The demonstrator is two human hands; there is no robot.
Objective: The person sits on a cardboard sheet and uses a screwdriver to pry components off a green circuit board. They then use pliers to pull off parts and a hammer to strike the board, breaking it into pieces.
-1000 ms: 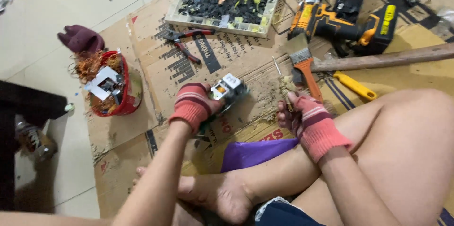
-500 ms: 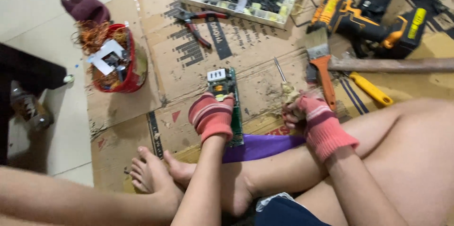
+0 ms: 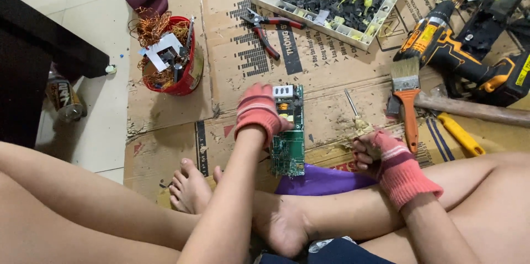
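Note:
My left hand (image 3: pixel 258 110), in a red fingerless glove, grips the left edge of a green circuit board (image 3: pixel 289 145) that lies lengthwise on the cardboard (image 3: pixel 237 70). The board carries a white block and an orange part at its far end. My right hand (image 3: pixel 381 151), also in a red glove, is closed around the yellowish handle of a screwdriver (image 3: pixel 354 111) whose thin metal shaft points away from me, to the right of the board. My bare legs and feet are crossed in front of me.
A red bucket (image 3: pixel 187 73) of copper wire and scrap stands at the left. Red-handled pliers (image 3: pixel 269 35) lie by a white tray (image 3: pixel 331 24) of black parts. An orange paintbrush (image 3: pixel 407 98), a hammer handle (image 3: pixel 475 110), a yellow tool and orange drills (image 3: pixel 458 54) lie at the right. Purple cloth (image 3: pixel 320 181) lies under my leg.
My left hand has laid the circuit board flat and lengthwise on the cardboard, still gripping it. My right hand stays closed on the screwdriver. The view has shifted down and right.

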